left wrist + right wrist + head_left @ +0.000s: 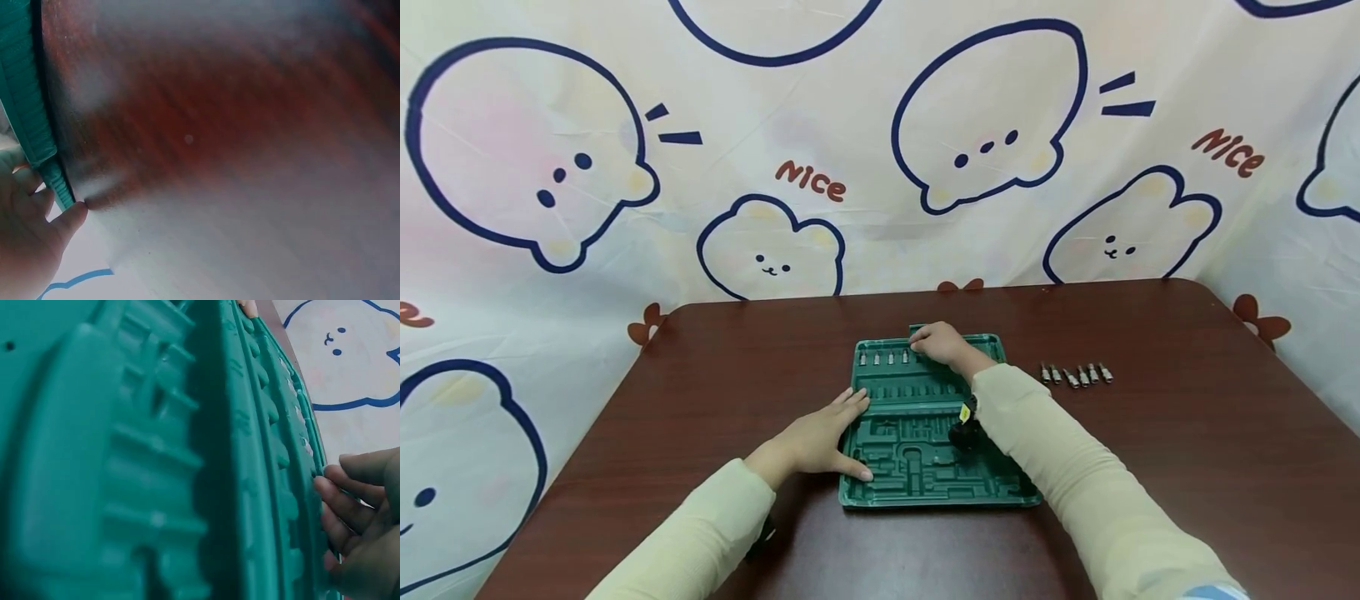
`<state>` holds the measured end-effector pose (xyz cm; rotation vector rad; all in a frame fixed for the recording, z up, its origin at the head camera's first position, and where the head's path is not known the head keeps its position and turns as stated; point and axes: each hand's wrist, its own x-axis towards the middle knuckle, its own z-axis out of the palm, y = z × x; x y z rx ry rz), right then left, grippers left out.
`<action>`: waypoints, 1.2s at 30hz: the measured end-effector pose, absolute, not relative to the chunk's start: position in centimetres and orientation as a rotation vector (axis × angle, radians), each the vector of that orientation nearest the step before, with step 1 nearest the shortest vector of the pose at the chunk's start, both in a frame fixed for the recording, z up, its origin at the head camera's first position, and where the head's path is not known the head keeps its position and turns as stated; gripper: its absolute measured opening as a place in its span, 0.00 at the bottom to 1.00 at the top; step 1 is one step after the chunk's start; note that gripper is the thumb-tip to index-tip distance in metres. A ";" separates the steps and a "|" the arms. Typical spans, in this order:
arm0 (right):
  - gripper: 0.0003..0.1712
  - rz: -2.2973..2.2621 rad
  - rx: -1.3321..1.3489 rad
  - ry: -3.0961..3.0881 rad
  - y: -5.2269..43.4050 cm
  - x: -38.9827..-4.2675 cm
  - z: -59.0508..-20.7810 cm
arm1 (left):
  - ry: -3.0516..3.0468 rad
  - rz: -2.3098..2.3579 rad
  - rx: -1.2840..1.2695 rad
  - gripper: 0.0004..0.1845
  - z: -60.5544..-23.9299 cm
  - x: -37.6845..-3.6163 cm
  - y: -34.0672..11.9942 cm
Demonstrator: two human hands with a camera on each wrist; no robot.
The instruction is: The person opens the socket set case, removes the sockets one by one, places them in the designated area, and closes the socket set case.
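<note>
Left grip [815,435] touches the green case [898,409] — ribbed, glossy, rectangular.

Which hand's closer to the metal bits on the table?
Right hand: at the far end of the green case, left of the metal bits. Left hand: on the case's left edge, farther away.
</note>
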<state>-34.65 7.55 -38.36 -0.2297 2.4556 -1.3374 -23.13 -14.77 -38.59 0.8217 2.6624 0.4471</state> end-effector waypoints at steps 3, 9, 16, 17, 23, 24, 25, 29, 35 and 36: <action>0.16 -1.220 -0.319 2.508 7.1 -34.9 -38.5 | 2.665 0.442 0.826 0.56 -38.7 -23.1 -14.8; 0.15 -1.151 -0.325 2.554 6.5 -34.9 -38.5 | 2.676 0.419 0.816 0.56 -38.7 -23.1 -14.8; 0.06 -1.377 -0.252 2.532 6.3 -36.6 -40.8 | 2.685 0.389 0.833 0.57 -38.6 -23.0 -14.7; 0.04 -1.390 -0.251 2.541 6.2 -36.6 -40.9 | 2.684 0.389 0.836 0.56 -38.7 -23.0 -14.7; 0.05 -1.426 -0.158 2.547 5.4 -34.7 -38.7 | 2.682 0.390 0.835 0.56 -38.6 -23.0 -14.8; 0.05 -1.437 -0.148 2.540 5.3 -34.5 -38.5 | 2.682 0.390 0.834 0.56 -38.6 -23.0 -14.8; 0.06 -1.446 -0.138 2.537 5.3 -34.3 -38.4 | 2.681 0.389 0.834 0.56 -38.6 -22.9 -14.8; 0.05 -1.502 -0.079 2.499 5.5 -34.4 -38.7 | 2.676 0.389 0.840 0.56 -38.5 -22.9 -14.7; 0.04 -1.599 0.039 2.439 5.7 -34.9 -38.7 | 2.676 0.387 0.834 0.56 -38.6 -23.0 -14.6; 0.04 -1.616 0.057 2.433 5.7 -35.1 -38.6 | 2.678 0.388 0.832 0.56 -38.6 -23.1 -14.7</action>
